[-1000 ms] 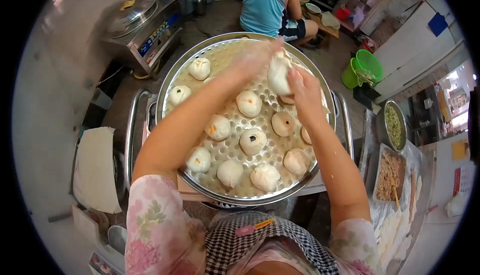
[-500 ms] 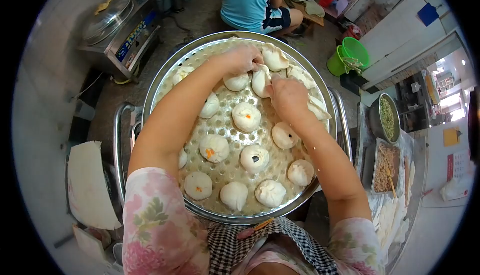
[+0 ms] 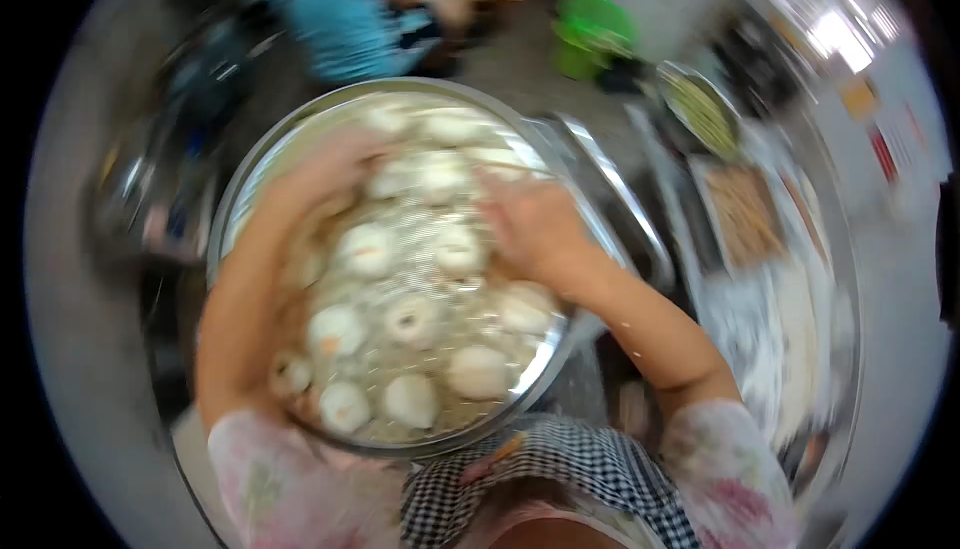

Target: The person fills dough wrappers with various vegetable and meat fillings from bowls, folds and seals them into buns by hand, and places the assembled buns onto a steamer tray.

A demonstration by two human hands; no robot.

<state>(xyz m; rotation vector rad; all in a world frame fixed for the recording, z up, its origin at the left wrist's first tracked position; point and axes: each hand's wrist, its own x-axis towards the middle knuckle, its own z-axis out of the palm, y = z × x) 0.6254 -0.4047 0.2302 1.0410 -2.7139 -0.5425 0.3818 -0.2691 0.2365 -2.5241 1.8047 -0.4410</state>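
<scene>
A round metal steamer tray (image 3: 225, 184) with a perforated bottom lies before me, holding several white filled buns. Motion blurs the whole view. My left hand (image 3: 350, 154) is over the tray's upper left, beside a bun (image 3: 388, 179); its fingers are too smeared to read. On the right side of the tray, my right hand (image 3: 530, 224) appears open, fingers apart, with no bun visible in it. One bun (image 3: 445, 174) sits between the two hands, apart from both. A bun with a dark spot on top (image 3: 412, 321) lies nearer to me.
A floured worktop (image 3: 740, 339) runs along the right, bearing a bowl of green filling (image 3: 700, 114) and a tray of brownish filling (image 3: 742, 214). A metal handle (image 3: 620, 194) stands beside the steamer. Beyond it are a seated person in blue (image 3: 335, 19) and a green bucket (image 3: 590, 34).
The view has swung, so the tray sits further left and tilts. My hands have drawn apart, away from the bun they were touching at the tray's far side.
</scene>
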